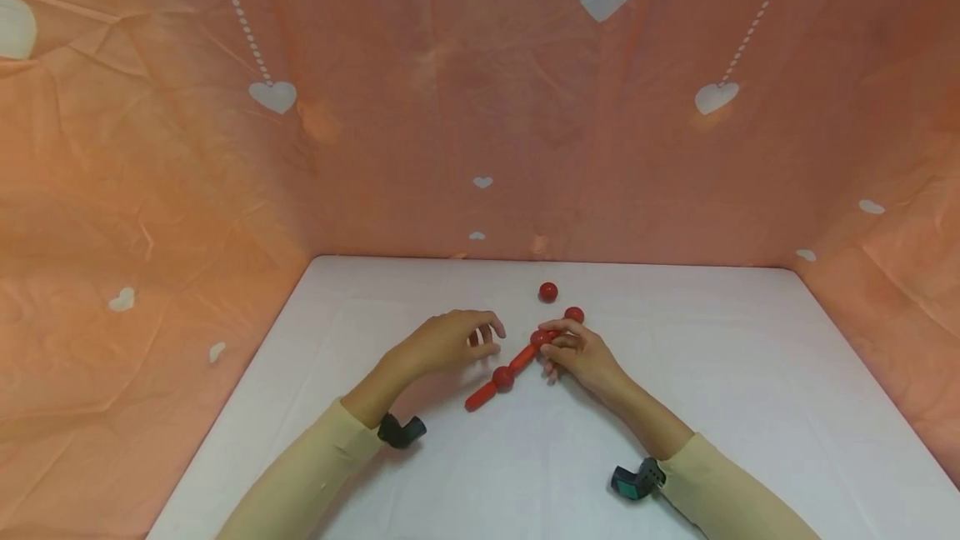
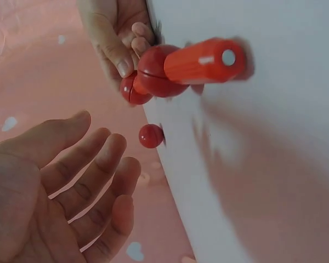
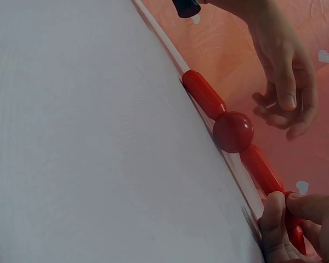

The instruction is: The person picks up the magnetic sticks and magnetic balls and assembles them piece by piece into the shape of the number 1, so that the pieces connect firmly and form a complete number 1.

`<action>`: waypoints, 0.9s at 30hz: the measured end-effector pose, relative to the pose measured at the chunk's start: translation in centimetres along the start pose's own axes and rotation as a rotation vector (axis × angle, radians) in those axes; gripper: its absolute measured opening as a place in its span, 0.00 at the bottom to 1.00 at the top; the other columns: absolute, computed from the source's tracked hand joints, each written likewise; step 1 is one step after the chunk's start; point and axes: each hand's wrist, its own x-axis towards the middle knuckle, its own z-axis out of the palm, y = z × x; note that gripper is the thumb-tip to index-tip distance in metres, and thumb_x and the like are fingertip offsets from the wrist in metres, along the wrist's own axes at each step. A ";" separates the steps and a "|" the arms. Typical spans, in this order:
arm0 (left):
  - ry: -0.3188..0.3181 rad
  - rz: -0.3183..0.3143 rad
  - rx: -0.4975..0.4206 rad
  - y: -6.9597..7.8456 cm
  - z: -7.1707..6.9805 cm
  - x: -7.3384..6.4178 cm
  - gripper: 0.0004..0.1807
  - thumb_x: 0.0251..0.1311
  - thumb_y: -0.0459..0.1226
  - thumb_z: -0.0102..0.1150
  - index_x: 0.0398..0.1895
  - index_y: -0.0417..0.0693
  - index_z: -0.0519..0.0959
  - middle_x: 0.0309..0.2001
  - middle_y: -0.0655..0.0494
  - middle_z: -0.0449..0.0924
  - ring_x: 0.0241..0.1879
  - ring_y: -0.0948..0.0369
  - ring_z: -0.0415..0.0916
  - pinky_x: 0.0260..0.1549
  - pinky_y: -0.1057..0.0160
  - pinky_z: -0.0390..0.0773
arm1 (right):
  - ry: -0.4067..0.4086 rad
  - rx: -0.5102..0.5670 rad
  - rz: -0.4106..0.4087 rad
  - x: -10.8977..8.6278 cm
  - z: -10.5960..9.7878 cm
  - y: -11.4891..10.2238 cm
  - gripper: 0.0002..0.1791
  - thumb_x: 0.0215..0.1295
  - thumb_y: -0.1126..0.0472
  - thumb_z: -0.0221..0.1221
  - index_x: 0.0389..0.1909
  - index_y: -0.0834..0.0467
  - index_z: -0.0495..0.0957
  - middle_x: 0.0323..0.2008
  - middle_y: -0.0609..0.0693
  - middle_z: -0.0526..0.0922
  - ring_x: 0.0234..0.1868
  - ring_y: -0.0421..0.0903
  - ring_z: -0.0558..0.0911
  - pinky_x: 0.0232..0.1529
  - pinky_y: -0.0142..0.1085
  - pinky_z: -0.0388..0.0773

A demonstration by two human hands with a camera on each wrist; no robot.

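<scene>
A chain of red balls and rods (image 1: 523, 358) runs diagonally over the white table, its pieces joined end to end. In the left wrist view, a pale round spot marks the free end of the nearest rod (image 2: 203, 61). My right hand (image 1: 587, 361) pinches the chain near its far part, thumb and fingers at a red ball (image 1: 541, 339); in the right wrist view the fingers partly hide that section. My left hand (image 1: 450, 342), fingers loosely bent and holding nothing, hovers to the left of the chain. Past the chain's far end lies a separate red ball (image 1: 548, 292).
The white table (image 1: 675, 340) reaches back to an orange-pink cloth (image 1: 465, 107) with white hearts, which also hangs along both sides. A dark wrist camera sits on each wrist, the left one (image 1: 401, 432) and the right one (image 1: 637, 480).
</scene>
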 end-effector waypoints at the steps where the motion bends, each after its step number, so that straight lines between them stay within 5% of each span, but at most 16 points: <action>1: 0.004 0.005 0.003 0.0 -0.1 0.2 0.14 0.72 0.41 0.70 0.58 0.52 0.84 0.42 0.62 0.86 0.41 0.62 0.81 0.40 0.59 0.82 | 0.001 0.001 0.001 0.0 0.0 0.0 0.23 0.77 0.65 0.64 0.69 0.63 0.75 0.41 0.59 0.87 0.32 0.48 0.86 0.38 0.36 0.88; 13: 0.046 -0.010 0.041 -0.8 -0.8 3.4 0.16 0.74 0.41 0.68 0.61 0.53 0.83 0.48 0.59 0.87 0.46 0.59 0.82 0.46 0.57 0.83 | -0.005 0.014 0.005 0.0 -0.1 0.1 0.24 0.77 0.65 0.65 0.70 0.64 0.74 0.46 0.62 0.87 0.32 0.48 0.87 0.38 0.36 0.88; 27: 0.084 0.056 0.044 -1.8 -0.3 7.0 0.19 0.75 0.41 0.67 0.65 0.51 0.80 0.53 0.55 0.86 0.49 0.58 0.83 0.48 0.56 0.83 | -0.021 0.016 -0.022 -0.1 -0.2 -0.1 0.24 0.77 0.66 0.64 0.69 0.66 0.73 0.43 0.62 0.87 0.31 0.47 0.86 0.37 0.36 0.88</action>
